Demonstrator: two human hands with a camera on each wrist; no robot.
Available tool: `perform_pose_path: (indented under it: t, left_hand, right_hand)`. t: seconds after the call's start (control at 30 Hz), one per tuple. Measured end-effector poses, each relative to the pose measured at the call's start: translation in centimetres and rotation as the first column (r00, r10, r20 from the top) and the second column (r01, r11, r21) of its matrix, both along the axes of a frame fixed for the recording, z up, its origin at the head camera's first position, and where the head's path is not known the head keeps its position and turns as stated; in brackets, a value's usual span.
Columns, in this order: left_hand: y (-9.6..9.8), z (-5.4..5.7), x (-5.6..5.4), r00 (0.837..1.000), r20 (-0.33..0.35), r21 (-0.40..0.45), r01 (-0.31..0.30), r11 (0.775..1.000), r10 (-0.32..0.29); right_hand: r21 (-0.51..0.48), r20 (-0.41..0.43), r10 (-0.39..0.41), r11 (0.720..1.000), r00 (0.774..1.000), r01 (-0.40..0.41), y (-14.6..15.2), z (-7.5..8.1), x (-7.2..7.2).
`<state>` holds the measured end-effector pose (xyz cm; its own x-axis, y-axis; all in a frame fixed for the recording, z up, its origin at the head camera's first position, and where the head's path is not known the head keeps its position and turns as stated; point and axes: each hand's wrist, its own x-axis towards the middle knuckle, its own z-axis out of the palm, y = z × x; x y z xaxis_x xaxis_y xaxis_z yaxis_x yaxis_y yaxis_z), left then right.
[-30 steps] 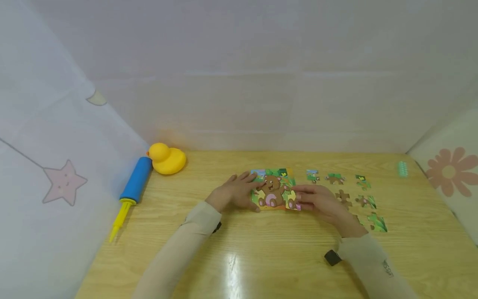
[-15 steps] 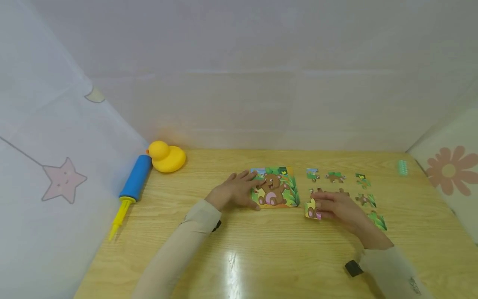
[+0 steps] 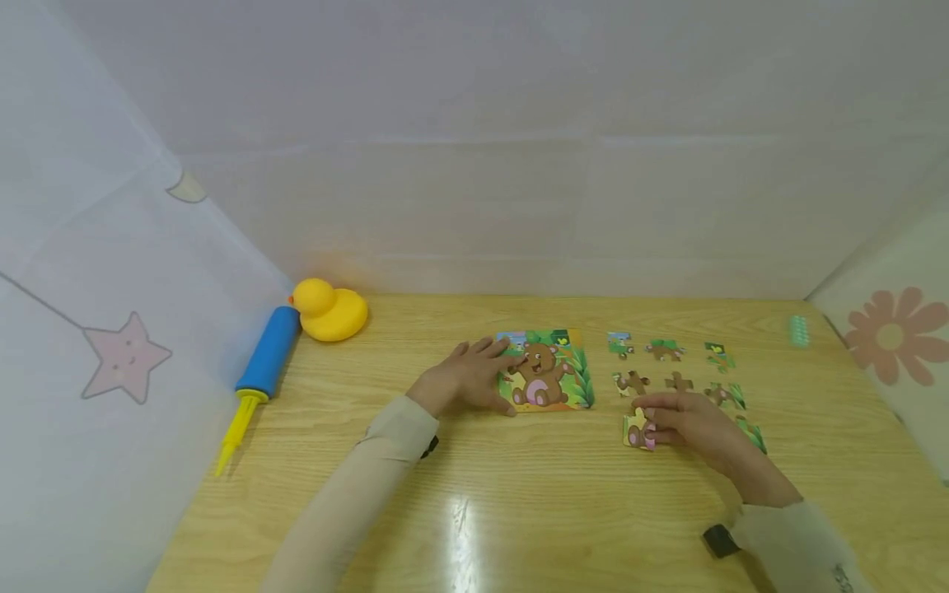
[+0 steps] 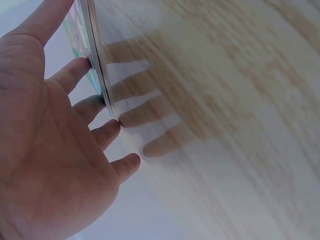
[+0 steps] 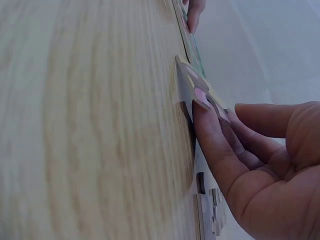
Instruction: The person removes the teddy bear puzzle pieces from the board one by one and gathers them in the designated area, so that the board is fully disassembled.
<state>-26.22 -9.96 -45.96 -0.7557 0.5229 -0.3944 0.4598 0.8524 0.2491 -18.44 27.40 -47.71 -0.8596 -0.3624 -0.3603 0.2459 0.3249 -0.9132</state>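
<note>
A bear picture puzzle board [image 3: 547, 375] lies on the wooden table, showing a brown bear among green leaves. My left hand [image 3: 463, 380] rests at its left edge with fingers spread, some of them touching the board [image 4: 82, 45] in the left wrist view. To the right of the board, my right hand [image 3: 700, 424] pinches a corner puzzle piece [image 3: 635, 430] with a pink-soled bear foot on yellow. In the right wrist view this piece [image 5: 192, 80] is tilted between thumb and fingers, close over the table. Loose puzzle pieces [image 3: 632, 383] lie in rows just beyond the right hand.
A yellow rubber duck [image 3: 331, 310] sits at the back left, beside a blue and yellow hand pump [image 3: 268, 352]. A small mint-green bumpy object [image 3: 799, 331] lies at the far right. White cloth walls [image 3: 474, 206] enclose the table [image 3: 519, 511] at the back and sides.
My right hand has carried the corner piece from the board's lower right corner rightward and toward me, to the front of the loose pieces. The left hand has stayed in place.
</note>
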Motion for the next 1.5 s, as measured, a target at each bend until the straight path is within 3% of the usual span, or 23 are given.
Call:
perform_pose_path:
  t: [0.53,0.9,1.23,1.37,1.5]
  left_hand:
    - [0.3,-0.2,0.2,1.0,-0.015,0.006,0.013,1.0,-0.013]
    - [0.0,-0.2,0.3,1.0,-0.002,0.021,0.004,1.0,-0.004]
    - [0.0,0.1,0.2,1.0,-0.003,0.032,0.007,0.999,-0.007]
    - [-0.1,0.0,0.1,1.0,-0.009,0.028,0.012,1.0,-0.011]
    - [-0.1,-0.1,0.0,1.0,-0.009,0.027,0.014,1.0,-0.014]
  right_hand:
    - [0.175,-0.093,0.003,0.984,0.996,0.013,0.1,-0.7,-0.2]
    - [0.388,-0.236,0.124,0.921,0.964,-0.024,-0.1,0.9,-0.3]
    - [0.396,-0.305,0.16,0.918,0.939,-0.027,0.5,1.6,-0.5]
    - [0.401,-0.291,0.138,0.916,0.947,-0.011,0.8,1.5,-0.4]
    - [0.346,-0.265,0.118,0.938,0.957,-0.019,0.9,1.8,-0.5]
